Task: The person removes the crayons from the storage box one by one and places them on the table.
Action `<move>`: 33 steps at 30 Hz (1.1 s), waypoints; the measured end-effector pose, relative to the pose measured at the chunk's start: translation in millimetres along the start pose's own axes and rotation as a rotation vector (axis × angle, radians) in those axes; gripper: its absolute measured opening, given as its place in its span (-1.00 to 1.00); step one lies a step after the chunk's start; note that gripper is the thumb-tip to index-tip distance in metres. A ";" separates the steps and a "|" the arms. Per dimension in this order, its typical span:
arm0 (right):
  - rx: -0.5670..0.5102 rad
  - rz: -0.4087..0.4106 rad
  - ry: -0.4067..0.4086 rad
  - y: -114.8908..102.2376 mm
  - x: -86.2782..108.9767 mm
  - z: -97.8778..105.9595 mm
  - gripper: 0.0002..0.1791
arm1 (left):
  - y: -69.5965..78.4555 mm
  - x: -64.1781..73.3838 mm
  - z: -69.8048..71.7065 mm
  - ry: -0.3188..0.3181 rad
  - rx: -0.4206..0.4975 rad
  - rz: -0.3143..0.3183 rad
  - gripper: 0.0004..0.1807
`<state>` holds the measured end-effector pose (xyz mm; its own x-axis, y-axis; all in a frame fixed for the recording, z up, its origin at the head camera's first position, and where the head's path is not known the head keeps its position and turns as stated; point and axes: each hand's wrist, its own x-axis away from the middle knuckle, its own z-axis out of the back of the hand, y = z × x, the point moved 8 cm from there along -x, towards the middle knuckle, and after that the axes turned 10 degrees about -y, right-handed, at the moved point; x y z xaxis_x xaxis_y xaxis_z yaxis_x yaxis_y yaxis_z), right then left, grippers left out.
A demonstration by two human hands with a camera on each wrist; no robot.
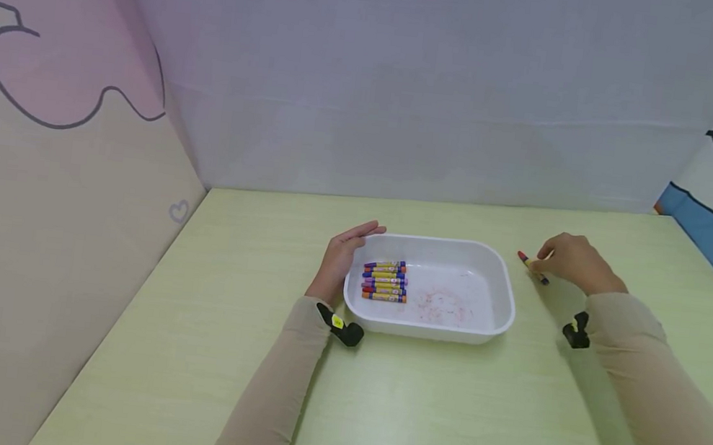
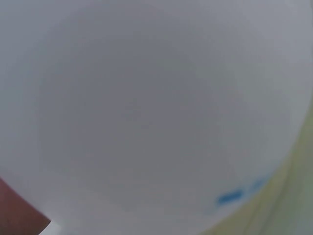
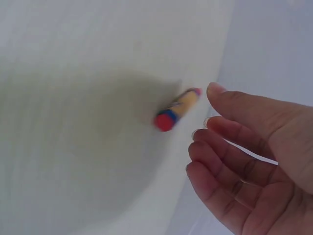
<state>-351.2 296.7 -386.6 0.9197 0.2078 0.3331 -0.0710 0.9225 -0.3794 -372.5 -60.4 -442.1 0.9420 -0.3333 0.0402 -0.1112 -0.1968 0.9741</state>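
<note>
A white tray lies on the table. My left hand rests against its left end, fingers stretched out along the far left corner. In the left wrist view, the tray's pale wall fills most of the picture. Several wrapped crayons lie side by side at the tray's left. To the right of the tray is a red crayon with a yellow wrapper and blue bands. My right hand is beside that crayon, its fingers loosely bent. The right wrist view shows a small gap between thumb and crayon.
The light green-yellow table meets a pale wall covering along its back edge. Side panels with cartoon drawings stand left and right. Reddish smudges mark the tray's floor. A blurred blue mark appears low in the left wrist view.
</note>
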 end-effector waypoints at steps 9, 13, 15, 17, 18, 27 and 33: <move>0.022 0.097 0.076 -47.6 4.5 31.5 -0.70 | 0.2 -0.7 0.6 0.000 -0.001 0.005 -0.57; 0.026 0.137 0.096 -75.2 5.9 37.4 -0.72 | 0.2 -0.7 0.2 -0.001 -0.002 0.010 -0.56; 0.024 0.165 0.104 -90.6 6.7 38.9 -0.73 | 0.0 -0.6 0.1 0.001 -0.004 0.010 -0.56; 0.021 0.190 0.105 -105.7 7.3 39.1 -0.74 | 0.3 -0.6 -0.2 0.003 -0.006 0.009 -0.57; 0.017 0.202 0.104 -113.5 7.9 38.9 -0.74 | 0.3 -0.7 -0.3 0.004 -0.007 0.010 -0.57; 0.034 0.298 0.027 -170.1 -3.9 20.8 -0.78 | 1.3 -1.2 0.0 0.008 -0.004 0.003 -0.57; 0.108 0.414 -0.132 -199.9 -13.5 -7.8 -0.80 | 0.0 -1.6 -1.7 -0.004 0.003 0.007 -0.56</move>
<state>-346.4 107.0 -321.9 0.7485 0.6001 0.2823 -0.4690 0.7799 -0.4145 -373.5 -58.3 -441.8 0.9400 -0.3381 0.0463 -0.1187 -0.1968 0.9732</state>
